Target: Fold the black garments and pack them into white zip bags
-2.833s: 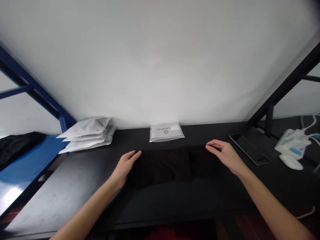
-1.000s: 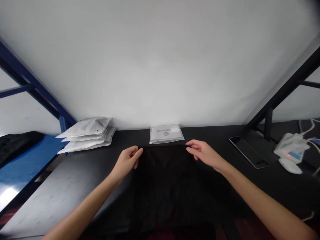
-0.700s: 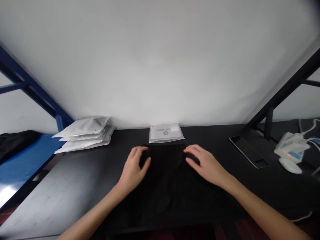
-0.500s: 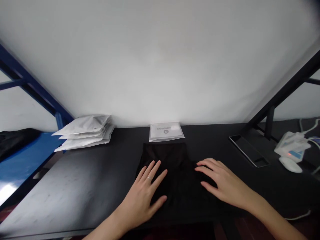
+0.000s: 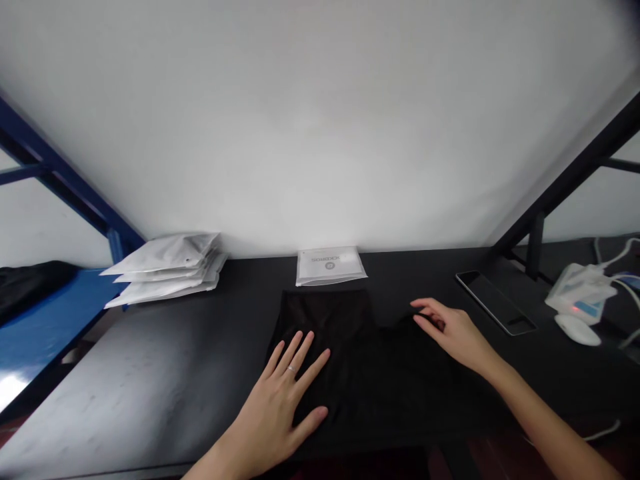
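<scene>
A black garment [image 5: 345,333] lies on the black table, its straight top edge toward the wall; its outline blends into the tabletop, so I cannot tell its exact kind. My left hand [image 5: 280,397], a ring on one finger, rests flat on the garment's left part with fingers spread. To the right, my right hand [image 5: 447,330] has thumb and fingers closed on the garment's edge, which looks slightly raised there. Just beyond the garment sits a white printed zip pouch [image 5: 330,268].
Several white zip pouches [image 5: 170,263] are stacked at the back left. On the right lie a phone [image 5: 495,303], a white mouse [image 5: 577,329] and a white charger with cables [image 5: 580,293]. A blue table [image 5: 35,320] adjoins on the left. A wall stands behind.
My right hand has moved right and slightly away from me, closing from spread fingers onto the garment's edge and drawing the fabric outward. My left hand stays flat on the garment.
</scene>
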{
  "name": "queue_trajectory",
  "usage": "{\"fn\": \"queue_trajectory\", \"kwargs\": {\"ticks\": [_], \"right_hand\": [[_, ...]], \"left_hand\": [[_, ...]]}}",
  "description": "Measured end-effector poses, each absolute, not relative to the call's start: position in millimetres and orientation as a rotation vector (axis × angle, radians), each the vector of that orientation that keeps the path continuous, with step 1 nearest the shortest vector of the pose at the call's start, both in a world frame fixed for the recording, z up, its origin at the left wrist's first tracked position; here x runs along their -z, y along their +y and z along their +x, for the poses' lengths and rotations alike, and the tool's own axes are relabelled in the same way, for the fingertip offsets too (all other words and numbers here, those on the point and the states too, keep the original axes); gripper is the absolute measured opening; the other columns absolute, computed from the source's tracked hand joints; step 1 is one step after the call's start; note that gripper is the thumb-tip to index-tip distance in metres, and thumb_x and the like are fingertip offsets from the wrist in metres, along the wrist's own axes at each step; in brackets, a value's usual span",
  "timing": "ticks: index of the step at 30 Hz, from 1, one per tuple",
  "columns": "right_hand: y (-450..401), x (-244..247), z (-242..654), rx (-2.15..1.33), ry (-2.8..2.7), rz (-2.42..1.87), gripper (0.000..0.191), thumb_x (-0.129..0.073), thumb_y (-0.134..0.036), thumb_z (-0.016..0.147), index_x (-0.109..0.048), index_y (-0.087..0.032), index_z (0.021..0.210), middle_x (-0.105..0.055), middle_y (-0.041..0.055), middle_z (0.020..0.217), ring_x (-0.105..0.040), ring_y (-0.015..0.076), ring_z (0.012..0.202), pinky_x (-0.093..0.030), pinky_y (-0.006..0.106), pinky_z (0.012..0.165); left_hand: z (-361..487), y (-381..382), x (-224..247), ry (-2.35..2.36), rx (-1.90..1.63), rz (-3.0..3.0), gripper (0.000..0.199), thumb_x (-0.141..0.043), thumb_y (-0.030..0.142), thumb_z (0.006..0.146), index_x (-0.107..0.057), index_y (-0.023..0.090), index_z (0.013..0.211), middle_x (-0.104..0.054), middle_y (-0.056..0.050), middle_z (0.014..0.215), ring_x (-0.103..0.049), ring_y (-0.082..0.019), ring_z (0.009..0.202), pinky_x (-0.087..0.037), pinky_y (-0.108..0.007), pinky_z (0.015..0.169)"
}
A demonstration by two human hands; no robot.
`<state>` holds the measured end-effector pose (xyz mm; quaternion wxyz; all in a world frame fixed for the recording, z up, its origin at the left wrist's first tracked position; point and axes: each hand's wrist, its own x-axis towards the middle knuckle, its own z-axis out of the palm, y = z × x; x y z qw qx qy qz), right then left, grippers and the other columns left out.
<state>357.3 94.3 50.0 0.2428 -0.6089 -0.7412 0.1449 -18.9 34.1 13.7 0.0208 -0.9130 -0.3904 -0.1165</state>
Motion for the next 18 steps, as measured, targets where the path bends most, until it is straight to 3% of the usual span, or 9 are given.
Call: {"fn": "queue_trajectory", "kwargs": {"ticks": [3,7,12,14,16,18], "right_hand": [[113,-42,350,-0.338,-1.937,-1.738,0.039,-0.045,-0.055,0.097,-0.070,-0.024,0.092,-0.071,0.0020,0.065,-0.069,0.0221,0.056,-0.054,0.033,0.058],[110,-42,341,-0.159,-1.848,-1.774,0.043,-0.040,-0.053,0.100,-0.068,-0.023,0.088,-0.073,0.0077,0.076,-0.071,0.0260,0.065,-0.054,0.037,0.062],[71,-46,328,-0.036,-2.034,-1.587,0.035,-0.043,-0.043,0.104,-0.072,-0.023,0.104,-0.075,0.0111,0.103,-0.073,0.0259,0.093,-0.058,0.039,0.086],[59,-40,327,-0.012,-2.255,-1.473,0.035,-0.049,-0.043,0.104,-0.071,-0.023,0.122,-0.072,0.0139,0.125,-0.069,0.0298,0.115,-0.056,0.045,0.098],[53,-30,329,-0.006,-2.434,-1.445,0.054,-0.056,-0.047,0.100,-0.056,-0.024,0.149,-0.054,0.0159,0.155,-0.051,0.0357,0.143,-0.048,0.056,0.110],[52,-22,334,-0.043,-2.544,-1.480,0.075,-0.059,-0.051,0.098,-0.033,-0.027,0.164,-0.032,0.0157,0.169,-0.031,0.0380,0.155,-0.039,0.063,0.117]], "left_hand": [[-21,33,-15,-1.208,0.384,-2.844,0.080,-0.057,0.047,0.102,-0.016,0.027,0.168,-0.028,-0.014,0.171,-0.035,-0.039,0.154,-0.042,-0.057,0.117],[-23,34,-14,-1.225,0.392,-2.840,0.077,-0.053,0.050,0.103,-0.018,0.027,0.168,-0.028,-0.014,0.171,-0.036,-0.039,0.154,-0.042,-0.057,0.117],[-19,40,-13,-1.242,0.462,-2.826,0.073,-0.050,0.049,0.105,-0.019,0.030,0.168,-0.025,-0.012,0.173,-0.033,-0.038,0.155,-0.038,-0.058,0.120],[-16,42,-14,-1.238,0.423,-2.854,0.075,-0.053,0.050,0.104,-0.019,0.030,0.168,-0.024,-0.013,0.173,-0.032,-0.039,0.155,-0.036,-0.060,0.120],[-15,44,-15,-1.230,0.395,-2.881,0.081,-0.056,0.054,0.101,-0.018,0.029,0.168,-0.025,-0.014,0.172,-0.032,-0.041,0.155,-0.036,-0.063,0.119],[-15,44,-14,-1.234,0.380,-2.904,0.089,-0.062,0.058,0.097,-0.017,0.028,0.168,-0.025,-0.016,0.172,-0.032,-0.043,0.154,-0.036,-0.065,0.118]]}}
